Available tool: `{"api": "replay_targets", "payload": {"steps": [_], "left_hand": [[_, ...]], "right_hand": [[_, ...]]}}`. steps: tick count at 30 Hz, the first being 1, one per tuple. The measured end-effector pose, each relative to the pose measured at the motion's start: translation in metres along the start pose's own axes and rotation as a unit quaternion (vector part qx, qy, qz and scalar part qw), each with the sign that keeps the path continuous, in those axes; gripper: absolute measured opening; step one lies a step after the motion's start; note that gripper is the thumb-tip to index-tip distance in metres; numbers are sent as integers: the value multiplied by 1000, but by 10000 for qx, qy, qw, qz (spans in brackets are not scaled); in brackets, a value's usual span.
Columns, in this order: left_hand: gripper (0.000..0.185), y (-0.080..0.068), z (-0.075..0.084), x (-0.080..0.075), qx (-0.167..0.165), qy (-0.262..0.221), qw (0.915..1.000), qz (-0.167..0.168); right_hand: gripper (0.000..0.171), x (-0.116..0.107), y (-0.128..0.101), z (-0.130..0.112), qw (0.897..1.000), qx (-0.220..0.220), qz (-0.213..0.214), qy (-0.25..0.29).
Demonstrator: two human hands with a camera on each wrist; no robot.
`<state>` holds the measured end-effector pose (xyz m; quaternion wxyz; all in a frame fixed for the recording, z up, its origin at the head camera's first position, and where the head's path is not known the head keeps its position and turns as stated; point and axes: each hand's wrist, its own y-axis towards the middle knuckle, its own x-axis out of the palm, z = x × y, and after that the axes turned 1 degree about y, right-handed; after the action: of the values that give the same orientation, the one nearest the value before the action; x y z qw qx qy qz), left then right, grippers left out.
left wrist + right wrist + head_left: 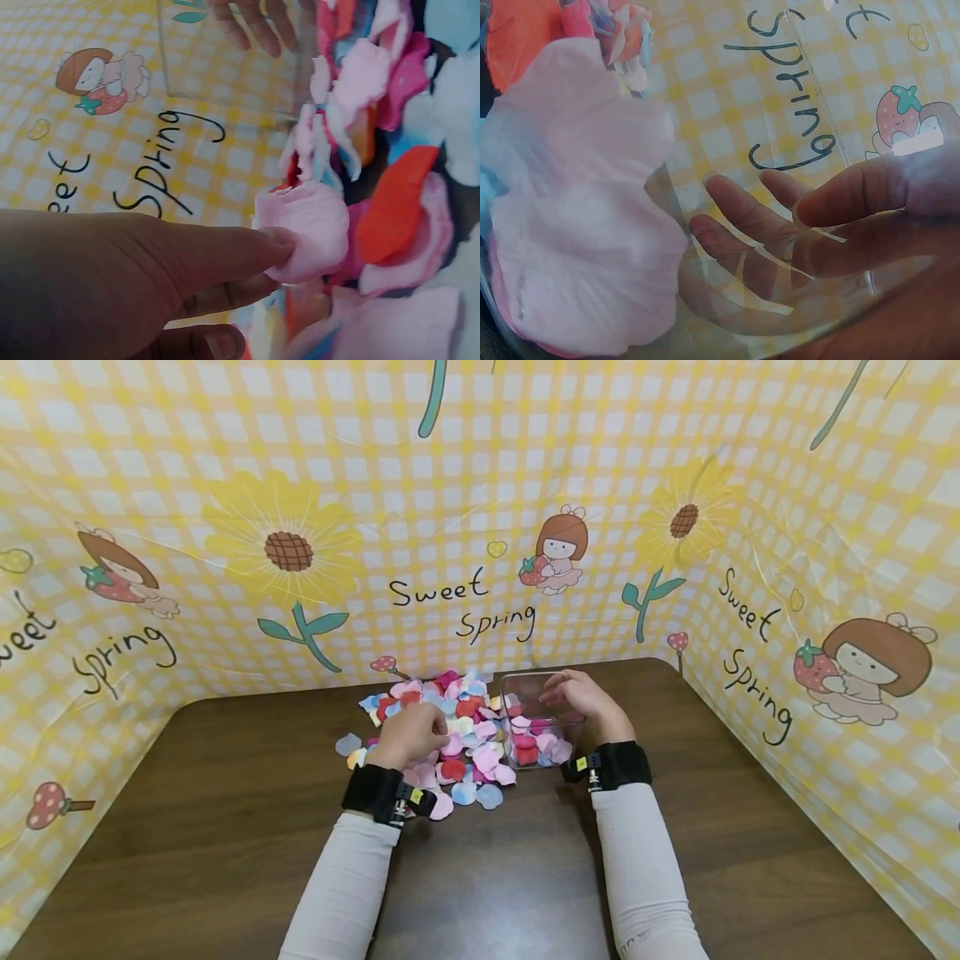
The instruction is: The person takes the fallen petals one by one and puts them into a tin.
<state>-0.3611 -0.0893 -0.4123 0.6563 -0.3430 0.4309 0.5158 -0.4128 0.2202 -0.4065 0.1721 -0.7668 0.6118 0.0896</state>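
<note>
My left hand (408, 735) reaches low over a pile of cloth flower petals (465, 772) in pink, red, blue and cream. In the left wrist view, its thumb and a finger pinch a pink petal (311, 232) by the edge. A clear plastic box (517, 693) stands just right of the pile, with pink and red petals (536, 745) lying in its near part. At the box's far right part is my right hand (588, 695), its fingers loosely extended with nothing between them. Through the clear plastic, the right wrist view shows those fingers (735, 210) beside large pale pink petals (585, 247).
A dark wooden table (510, 877) carries the pile and the box near its back edge. Yellow checked cloth (450, 510) printed with sunflowers and girls hangs behind and along the sides. Both wrists wear black straps (371, 792) with small cameras.
</note>
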Motion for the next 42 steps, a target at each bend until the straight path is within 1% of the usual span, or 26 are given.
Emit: {"api": "replay_targets", "payload": {"steps": [2, 4, 6, 8, 11, 12, 15, 18, 20, 21, 23, 26, 28, 31, 35, 39, 42], "left_hand": [[11, -3, -1, -7, 35, -122, 9999, 103], [10, -7, -1, -16, 140, -226, 9991, 317], [10, -11, 1, -25, 262, -320, 9970, 651], [12, -15, 7, -32, 422, -376, 9922, 1109], [17, -19, 21, -38, 613, -446, 9792, 1884], [18, -20, 27, -39, 691, -462, 9731, 2151], [18, -22, 45, -37, 964, -529, 9540, 2788], [15, -22, 64, -27, 1331, -505, 9372, 3184], [13, -21, 74, -18, 1535, -439, 9309, 3286], [13, -20, 78, -13, 1618, -423, 9296, 3283], [12, -19, 85, -4, 1724, -377, 9310, 3196], [13, -18, 90, 6, 1703, -358, 9402, 2927], [15, -16, 89, 9, 1621, -333, 9469, 2758], [18, -13, 81, 7, 1445, -374, 9533, 2624], [18, -11, 66, -1, 1145, -414, 9620, 2445], [21, -9, 51, -7, 833, -367, 9761, 1974], [26, -8, 42, -6, 657, -294, 9856, 1531]], "right_hand": [[38, 0, 0, 0, 10000, -17, 5, -50], [37, 1, 0, -1, 9999, -64, 25, -87], [37, 0, 0, -1, 9998, -137, 16, -135], [38, 0, 1, -1, 9996, -232, 22, -173], [38, -1, 2, -1, 9990, -349, 53, -266], [38, -1, 2, -1, 9991, -346, 53, -241], [37, -1, 2, -1, 9995, -259, 56, -161], [38, 0, 1, 0, 9999, -124, 43, -69], [38, 1, 0, 0, 10000, -65, 49, -29], [39, 1, -1, 0, 10000, -66, 44, -28], [39, 1, -1, 0, 9999, -121, 51, -46], [38, 2, -1, -1, 9996, -267, 61, -114], [39, 2, 0, -1, 9991, -368, 76, -181], [39, 1, 1, -1, 9986, -443, 61, -276], [37, 0, 1, -2, 9987, -437, 38, -243], [38, 0, 0, -2, 9992, -358, 12, -167], [38, 0, 0, 0, 9992, -341, 13, -198]]}}
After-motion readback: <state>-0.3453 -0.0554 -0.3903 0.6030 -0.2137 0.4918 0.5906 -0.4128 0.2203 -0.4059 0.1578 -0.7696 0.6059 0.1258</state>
